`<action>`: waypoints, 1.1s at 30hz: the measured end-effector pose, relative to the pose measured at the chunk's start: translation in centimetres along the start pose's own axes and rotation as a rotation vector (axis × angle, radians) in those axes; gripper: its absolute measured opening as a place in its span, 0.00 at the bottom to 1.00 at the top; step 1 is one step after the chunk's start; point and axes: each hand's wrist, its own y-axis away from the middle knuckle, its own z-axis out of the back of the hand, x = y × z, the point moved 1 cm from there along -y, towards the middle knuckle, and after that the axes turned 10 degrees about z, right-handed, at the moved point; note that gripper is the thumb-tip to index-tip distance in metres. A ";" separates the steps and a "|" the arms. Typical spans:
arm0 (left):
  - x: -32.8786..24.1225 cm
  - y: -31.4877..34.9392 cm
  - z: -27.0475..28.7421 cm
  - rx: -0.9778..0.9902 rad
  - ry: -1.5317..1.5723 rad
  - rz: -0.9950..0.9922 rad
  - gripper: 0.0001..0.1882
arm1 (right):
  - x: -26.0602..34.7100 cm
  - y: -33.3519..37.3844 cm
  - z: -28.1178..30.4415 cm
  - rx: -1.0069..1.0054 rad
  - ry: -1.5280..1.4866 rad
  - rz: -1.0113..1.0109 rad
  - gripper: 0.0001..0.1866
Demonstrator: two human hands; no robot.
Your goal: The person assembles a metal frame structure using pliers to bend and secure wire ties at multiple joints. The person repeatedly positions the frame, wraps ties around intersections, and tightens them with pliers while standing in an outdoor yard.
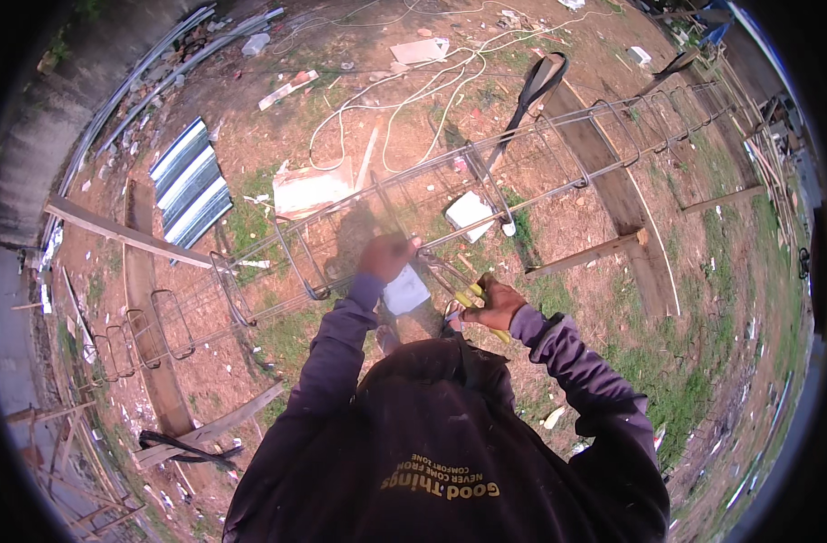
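Across dark shirt (531, 443), yellow lettering (441, 482), left hand (385, 258) gripping rebar cage (545, 199), right hand (497, 304) clasping pliers (463, 297)

I'm on an outdoor building site, standing over a long steel rebar cage (533, 203). Sunlight falls on the bare earth (567, 233) around it, strewn with scraps, and grass (694, 403) grows in patches on my side of it. Wide wooden boards (617, 192) run beneath the cage. Beyond its left half I see a striped corrugated sheet (192, 185), and farther past that, long pipes (142, 65) beside a grey wall (33, 149). A pale cord or hose (475, 52) snakes over the dirt beyond the cage's middle.
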 end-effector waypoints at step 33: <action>-0.3 0.0 0.0 0.063 -0.118 0.066 0.26 | -1.1 0.2 -3.7 0.041 -0.421 -0.141 0.33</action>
